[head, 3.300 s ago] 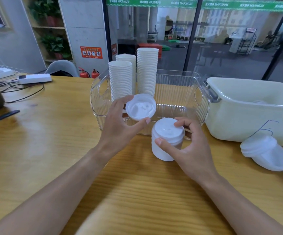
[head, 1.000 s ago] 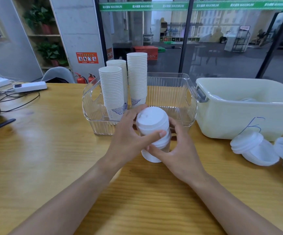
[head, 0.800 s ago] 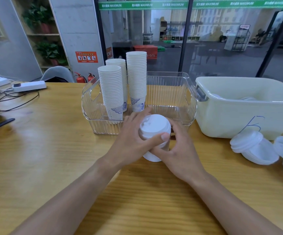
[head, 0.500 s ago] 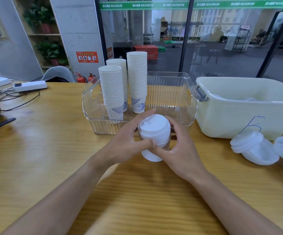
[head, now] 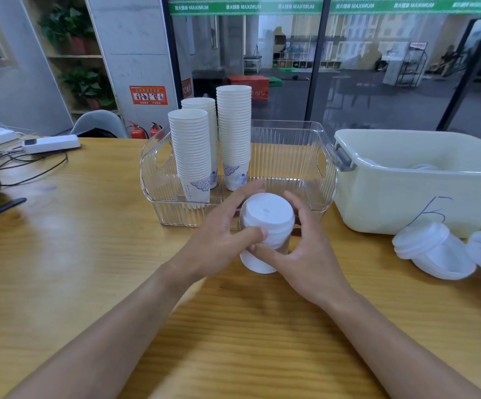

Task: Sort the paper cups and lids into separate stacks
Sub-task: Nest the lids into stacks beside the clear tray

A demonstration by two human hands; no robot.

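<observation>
A short stack of white plastic lids (head: pixel 266 212) stands on the wooden table (head: pixel 75 254), just in front of the clear bin. My left hand (head: pixel 219 243) wraps its left side, thumb across the front and fingers behind. My right hand (head: pixel 305 254) cups the right side and the lower front. Both hands hold the stack, and its lower part is partly hidden by my fingers. Three tall stacks of white paper cups (head: pixel 191 151) stand upright in the left half of the clear plastic bin (head: pixel 291 124).
A cream plastic tub (head: pixel 406 197) marked with a blue scribble stands to the right of the bin. Loose lid piles (head: pixel 432 249) lie at the right table edge. A white power strip (head: pixel 50 144), cables and a dark object sit far left.
The single lid my left hand held up 3.3 s ago now sits on the stack. Over the last second both hands stay closed around the stack, which has settled slightly lower.
</observation>
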